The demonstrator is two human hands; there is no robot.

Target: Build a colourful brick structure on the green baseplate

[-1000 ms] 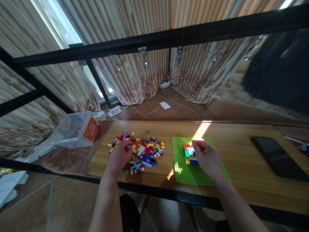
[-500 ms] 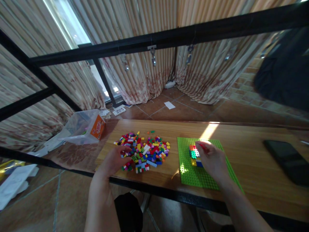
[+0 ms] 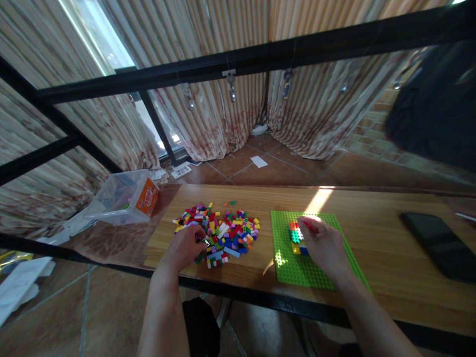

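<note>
A loose heap of small coloured building bricks (image 3: pixel 232 230) lies on the wooden table. My left hand (image 3: pixel 188 245) is at the heap's near left side, its fingers curled in, with a small brick (image 3: pixel 206 242) at the fingertips; its colour is hard to make out. Further right lies a green studded baseplate (image 3: pixel 282 270). On it sits a low block of joined bricks (image 3: pixel 294 238) in orange, green, yellow and blue, partly hidden by my right hand (image 3: pixel 325 245). That hand pinches a red brick (image 3: pixel 310 226) just over the block's right side.
A dark phone (image 3: pixel 439 245) lies on the table's right part. A clear plastic box (image 3: pixel 122 198) with an orange label stands beyond the table's left end. A black metal bar (image 3: pixel 208 64) crosses in front of the curtains.
My left hand has moved slightly right into the heap, and its fingers have closed in around a brick. My right hand stays over the block with the red brick. The view has shifted slightly.
</note>
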